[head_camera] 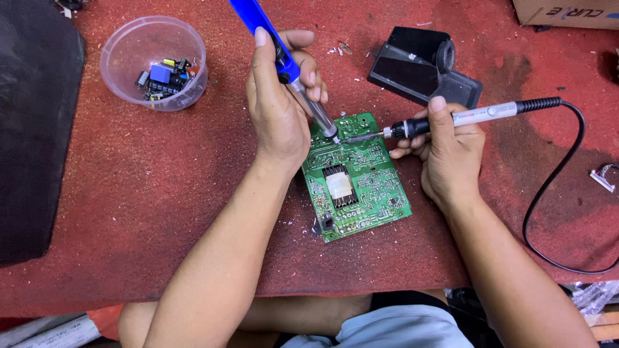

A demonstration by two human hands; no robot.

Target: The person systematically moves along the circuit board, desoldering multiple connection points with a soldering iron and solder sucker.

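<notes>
A green circuit board (pixel 361 187) lies solder side up on the red mat, with a dark slotted part and pale tape at its middle. My left hand (pixel 278 109) grips a blue desoldering pump (pixel 274 48), its metal tip pressed on the board's upper edge. My right hand (pixel 448 154) holds a soldering iron (pixel 474 116) with a white and black handle. The iron's tip meets the pump's tip at the same spot on the board.
A clear plastic bowl (pixel 129 48) with several small electronic parts stands at the upper left. A black iron stand (pixel 422 64) sits behind the board. The iron's black cable (pixel 548 187) loops at the right. A dark pad (pixel 32 129) covers the left edge, a cardboard box (pixel 567 13) the top right.
</notes>
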